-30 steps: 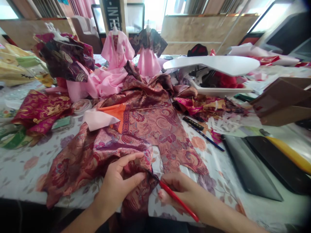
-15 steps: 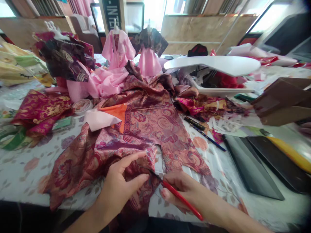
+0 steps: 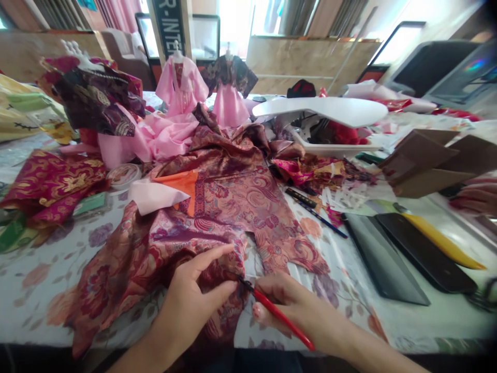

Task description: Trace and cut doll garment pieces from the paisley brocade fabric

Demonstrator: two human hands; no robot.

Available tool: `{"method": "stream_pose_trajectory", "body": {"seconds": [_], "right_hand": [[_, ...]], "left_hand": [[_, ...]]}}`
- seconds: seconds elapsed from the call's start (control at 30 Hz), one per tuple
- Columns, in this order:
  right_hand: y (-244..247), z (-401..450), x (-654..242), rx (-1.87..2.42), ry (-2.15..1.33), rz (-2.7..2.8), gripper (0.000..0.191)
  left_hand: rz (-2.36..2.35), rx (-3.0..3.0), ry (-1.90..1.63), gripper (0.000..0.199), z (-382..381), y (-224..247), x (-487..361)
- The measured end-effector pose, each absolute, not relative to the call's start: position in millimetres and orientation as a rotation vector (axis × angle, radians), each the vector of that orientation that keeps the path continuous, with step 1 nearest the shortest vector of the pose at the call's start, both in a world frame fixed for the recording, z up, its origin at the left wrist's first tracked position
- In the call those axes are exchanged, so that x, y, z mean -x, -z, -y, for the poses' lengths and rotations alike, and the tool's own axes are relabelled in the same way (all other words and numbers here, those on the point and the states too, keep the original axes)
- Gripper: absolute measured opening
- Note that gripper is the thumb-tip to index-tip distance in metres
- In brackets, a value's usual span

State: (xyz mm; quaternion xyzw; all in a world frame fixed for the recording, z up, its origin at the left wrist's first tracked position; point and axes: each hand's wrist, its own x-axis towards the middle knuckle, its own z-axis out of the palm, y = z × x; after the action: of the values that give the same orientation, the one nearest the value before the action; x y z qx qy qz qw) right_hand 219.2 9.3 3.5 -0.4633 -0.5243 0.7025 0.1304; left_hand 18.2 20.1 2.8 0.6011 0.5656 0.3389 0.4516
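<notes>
The left hand (image 3: pixel 186 295) grips rose brocade cloth (image 3: pixel 229 207) by the tabletop (image 3: pixel 334 331)'s near edge; the right hand (image 3: pixel 289 298) pinches a red-handled tool (image 3: pixel 283 318).

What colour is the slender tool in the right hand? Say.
The slender tool is red, dark-tipped; best seen in the head view.

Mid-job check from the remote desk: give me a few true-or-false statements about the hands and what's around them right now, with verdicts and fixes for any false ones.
1. The right hand holds a slim red tool. True.
2. The left hand is clear of all fabric. False: it presses into a fold of the patterned brocade garment.
3. The red tool's dark tip reaches the garment beside the left hand. True.
4. The pink dress lies folded flat. False: it stands upright on a small dress form beyond the garment.
</notes>
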Motion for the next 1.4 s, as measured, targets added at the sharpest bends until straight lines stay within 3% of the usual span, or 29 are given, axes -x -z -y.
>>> {"method": "stream_pose_trajectory", "body": {"seconds": [0.33,0.53,1.0,1.4], "right_hand": [[2.3,-5.6,-219.2,1.292,-2.013,1.437,0.05],[3.9,3.7,-213.8,1.318,-2.011,1.285,0.052],[30.9,37.1,-167.2,1.184,-1.972,0.829,0.06],[29.8,37.7,-171.1,1.23,-1.826,0.942,0.06]], "left_hand": [[-1.39,-1.488,-0.871,0.043,-19.6,-0.3,-17.4],[-1.362,-1.392,-0.891,0.032,-19.7,1.1,-14.3],[-1.363,-1.339,-0.974,0.038,-18.5,1.4,-19.2],[-1.308,-1.412,-1.006,0.037,-23.6,-1.9,-22.5]]}}
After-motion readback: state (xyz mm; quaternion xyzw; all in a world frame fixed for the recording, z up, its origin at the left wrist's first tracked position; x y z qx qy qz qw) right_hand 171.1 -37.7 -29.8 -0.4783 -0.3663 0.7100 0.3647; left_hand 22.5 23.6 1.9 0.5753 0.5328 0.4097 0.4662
